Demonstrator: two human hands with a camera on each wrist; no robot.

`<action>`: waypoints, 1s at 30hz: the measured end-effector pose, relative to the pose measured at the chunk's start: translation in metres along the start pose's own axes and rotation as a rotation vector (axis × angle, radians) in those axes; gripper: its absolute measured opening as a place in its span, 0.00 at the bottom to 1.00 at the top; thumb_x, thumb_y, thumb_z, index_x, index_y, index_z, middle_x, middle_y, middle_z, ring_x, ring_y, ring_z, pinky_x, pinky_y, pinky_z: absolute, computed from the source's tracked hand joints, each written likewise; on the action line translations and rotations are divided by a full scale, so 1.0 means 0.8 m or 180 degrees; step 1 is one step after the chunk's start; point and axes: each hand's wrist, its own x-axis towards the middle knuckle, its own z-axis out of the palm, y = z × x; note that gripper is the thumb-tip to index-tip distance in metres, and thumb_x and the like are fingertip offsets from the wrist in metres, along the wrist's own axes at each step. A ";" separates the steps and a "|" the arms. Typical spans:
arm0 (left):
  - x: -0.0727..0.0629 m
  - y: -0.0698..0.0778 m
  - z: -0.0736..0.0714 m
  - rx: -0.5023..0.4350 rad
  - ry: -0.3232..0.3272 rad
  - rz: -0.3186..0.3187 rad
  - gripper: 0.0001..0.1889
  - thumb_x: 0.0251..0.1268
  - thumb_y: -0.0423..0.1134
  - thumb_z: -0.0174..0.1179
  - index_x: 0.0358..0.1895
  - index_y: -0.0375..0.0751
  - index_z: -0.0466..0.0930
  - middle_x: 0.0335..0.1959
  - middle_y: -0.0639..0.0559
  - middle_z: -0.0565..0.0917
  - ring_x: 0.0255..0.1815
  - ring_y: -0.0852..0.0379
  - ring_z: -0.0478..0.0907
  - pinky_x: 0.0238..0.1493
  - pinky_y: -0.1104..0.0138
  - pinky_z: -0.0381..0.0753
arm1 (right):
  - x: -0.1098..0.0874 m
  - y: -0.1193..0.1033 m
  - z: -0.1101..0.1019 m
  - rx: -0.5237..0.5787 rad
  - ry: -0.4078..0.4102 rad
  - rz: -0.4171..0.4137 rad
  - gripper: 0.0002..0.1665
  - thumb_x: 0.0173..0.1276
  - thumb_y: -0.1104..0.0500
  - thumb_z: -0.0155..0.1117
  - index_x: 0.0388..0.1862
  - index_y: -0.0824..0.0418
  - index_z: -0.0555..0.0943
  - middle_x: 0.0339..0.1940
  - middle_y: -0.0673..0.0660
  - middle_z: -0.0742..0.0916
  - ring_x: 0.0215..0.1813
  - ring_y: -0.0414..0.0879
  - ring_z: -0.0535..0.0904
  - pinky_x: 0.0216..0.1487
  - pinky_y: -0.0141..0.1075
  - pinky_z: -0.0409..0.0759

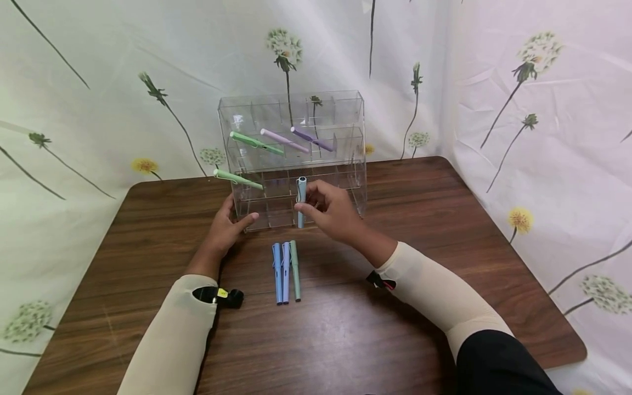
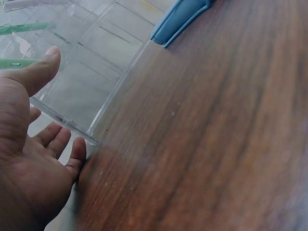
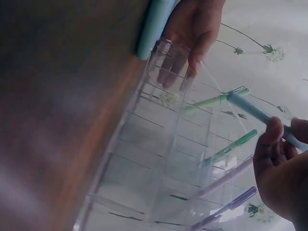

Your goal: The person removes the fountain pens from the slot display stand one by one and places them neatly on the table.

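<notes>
A clear tiered acrylic pen holder [image 1: 350, 159] stands at the back of the table, divided into compartments. My right hand [image 1: 336, 213] pinches a light blue pen [image 1: 302, 189] upright in front of its lower tiers; the same pen [image 3: 252, 109] shows in the right wrist view. At the holder's left side is my left hand [image 1: 224, 230], thumb at the front corner and fingers beside the wall [image 2: 62, 120]. Leaning in an upper tier are a green pen [image 1: 257, 144], a pale lilac pen [image 1: 283, 140] and a purple pen [image 1: 312, 139]. A light green pen [image 1: 238, 179] leans lower left.
On the wooden table [image 1: 336, 340], a blue pen [image 1: 278, 274], a periwinkle pen [image 1: 286, 274] and a sage green pen [image 1: 295, 271] lie side by side before the holder. A white flower-printed curtain [image 1: 187, 60] hangs close behind it.
</notes>
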 end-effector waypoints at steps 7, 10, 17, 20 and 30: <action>0.000 -0.002 0.001 -0.0022 0.0005 -0.0007 0.51 0.80 0.43 0.67 0.93 0.54 0.39 0.88 0.37 0.60 0.85 0.36 0.65 0.57 0.80 0.73 | -0.014 0.005 -0.005 0.0634 -0.0372 0.0895 0.14 0.77 0.68 0.71 0.56 0.69 0.78 0.38 0.64 0.88 0.30 0.53 0.86 0.30 0.48 0.88; 0.001 -0.003 0.000 -0.0005 -0.0007 -0.0032 0.52 0.80 0.45 0.68 0.93 0.56 0.38 0.88 0.37 0.60 0.85 0.35 0.65 0.57 0.78 0.74 | -0.017 0.007 -0.007 0.0797 -0.0633 0.1195 0.30 0.76 0.69 0.71 0.71 0.67 0.70 0.37 0.62 0.86 0.30 0.56 0.87 0.32 0.51 0.89; 0.002 -0.002 -0.001 -0.0059 0.0002 0.0003 0.52 0.80 0.44 0.68 0.93 0.56 0.39 0.88 0.38 0.61 0.86 0.37 0.64 0.61 0.78 0.73 | -0.024 0.017 0.002 0.0808 -0.1278 0.1625 0.46 0.75 0.69 0.72 0.84 0.55 0.61 0.33 0.58 0.84 0.27 0.50 0.88 0.35 0.55 0.91; 0.002 -0.001 -0.001 -0.0076 -0.0002 -0.0011 0.51 0.80 0.43 0.68 0.93 0.56 0.40 0.88 0.38 0.62 0.86 0.37 0.64 0.63 0.76 0.73 | -0.026 0.020 0.007 0.0706 -0.1468 0.1714 0.40 0.74 0.69 0.73 0.79 0.59 0.64 0.31 0.58 0.85 0.26 0.49 0.87 0.35 0.55 0.91; 0.001 -0.002 0.000 -0.0044 0.0014 -0.0001 0.51 0.80 0.43 0.68 0.93 0.55 0.40 0.88 0.38 0.62 0.86 0.37 0.64 0.68 0.71 0.73 | -0.031 0.025 0.019 0.0491 -0.1885 0.1965 0.42 0.74 0.66 0.75 0.76 0.66 0.59 0.27 0.59 0.86 0.24 0.48 0.86 0.29 0.39 0.86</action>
